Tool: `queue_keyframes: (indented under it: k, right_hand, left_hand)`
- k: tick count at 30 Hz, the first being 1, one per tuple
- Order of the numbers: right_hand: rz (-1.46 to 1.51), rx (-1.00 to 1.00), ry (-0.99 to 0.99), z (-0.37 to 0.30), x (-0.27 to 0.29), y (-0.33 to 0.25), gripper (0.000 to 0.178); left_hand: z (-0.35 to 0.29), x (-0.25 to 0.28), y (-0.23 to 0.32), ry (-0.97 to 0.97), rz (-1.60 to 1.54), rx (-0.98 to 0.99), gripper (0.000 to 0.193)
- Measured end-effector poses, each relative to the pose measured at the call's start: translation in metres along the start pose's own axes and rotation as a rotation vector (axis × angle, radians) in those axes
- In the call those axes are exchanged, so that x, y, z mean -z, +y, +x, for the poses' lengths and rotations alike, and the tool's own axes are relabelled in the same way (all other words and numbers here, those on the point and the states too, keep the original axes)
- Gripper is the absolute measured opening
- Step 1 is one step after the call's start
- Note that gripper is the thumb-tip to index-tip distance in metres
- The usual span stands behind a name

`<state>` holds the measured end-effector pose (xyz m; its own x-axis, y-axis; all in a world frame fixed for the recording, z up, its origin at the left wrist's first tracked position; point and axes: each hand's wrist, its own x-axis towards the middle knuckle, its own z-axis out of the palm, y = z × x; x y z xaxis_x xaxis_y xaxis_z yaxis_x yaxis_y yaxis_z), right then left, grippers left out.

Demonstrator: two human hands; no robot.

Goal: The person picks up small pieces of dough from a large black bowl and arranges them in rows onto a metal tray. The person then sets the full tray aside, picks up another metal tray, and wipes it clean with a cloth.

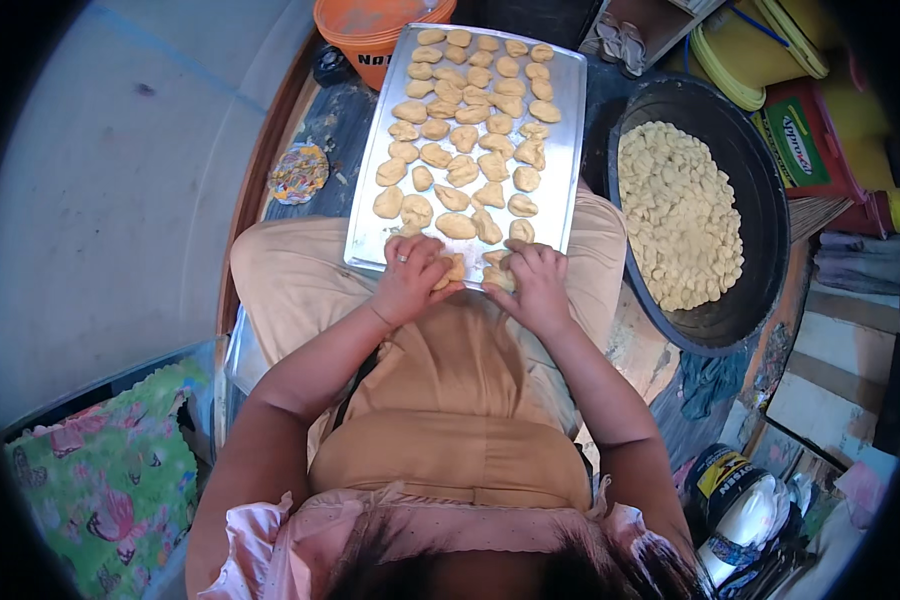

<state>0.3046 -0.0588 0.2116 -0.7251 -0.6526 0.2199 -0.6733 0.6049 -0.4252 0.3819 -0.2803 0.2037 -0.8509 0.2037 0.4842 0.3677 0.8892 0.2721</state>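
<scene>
A metal baking tray (560, 185) lies across my lap, covered with rows of pale yellow dough pieces (457, 226). At its near edge, my left hand (410, 275) is closed around a dough piece (455, 268), thumb and fingers pinching its side. Just to the right, my right hand (535, 283) grips another dough piece (497, 274) between thumb and fingers. A narrow gap separates the two hands. The fingers partly hide both pieces, so whether they rest fully on the metal I cannot tell.
To the right stands a large black basin (710, 335) heaped with small dough lumps (680, 215). An orange bucket (370, 45) is beyond the tray. A round patterned mat (298, 173) lies at the left. Yellow containers (735, 60) crowd the far right.
</scene>
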Motion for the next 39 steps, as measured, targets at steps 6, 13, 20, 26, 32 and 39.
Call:
queue_keyframes:
  k: [6,13,20,26,32,39]
  right_hand:
    - [-0.029,0.060,-0.006,0.007,0.002,-0.011,0.034]
    - [0.170,0.014,0.049,0.014,-0.006,0.004,0.032]
    - [1.588,-0.778,0.436,0.041,0.034,-0.009,0.025]
    - [2.284,-0.860,0.069,0.034,-0.014,-0.003,0.026]
    - [1.638,-0.733,0.420,0.069,-0.026,-0.112,0.028]
    - [0.590,-0.115,0.472,0.083,-0.021,-0.098,0.037]
  left_hand:
    - [-0.006,0.001,-0.009,-0.022,0.051,0.051,0.039]
    - [-0.003,-0.004,-0.022,0.032,-0.004,0.088,0.031]
    - [-0.004,0.010,-0.039,0.584,-0.723,0.852,0.025]
    - [0.005,0.039,-0.026,0.492,-2.219,0.830,0.018]
    - [0.051,0.026,0.032,0.699,-1.651,0.957,0.033]
    - [0.063,0.039,0.036,0.585,-2.004,0.938,0.040]
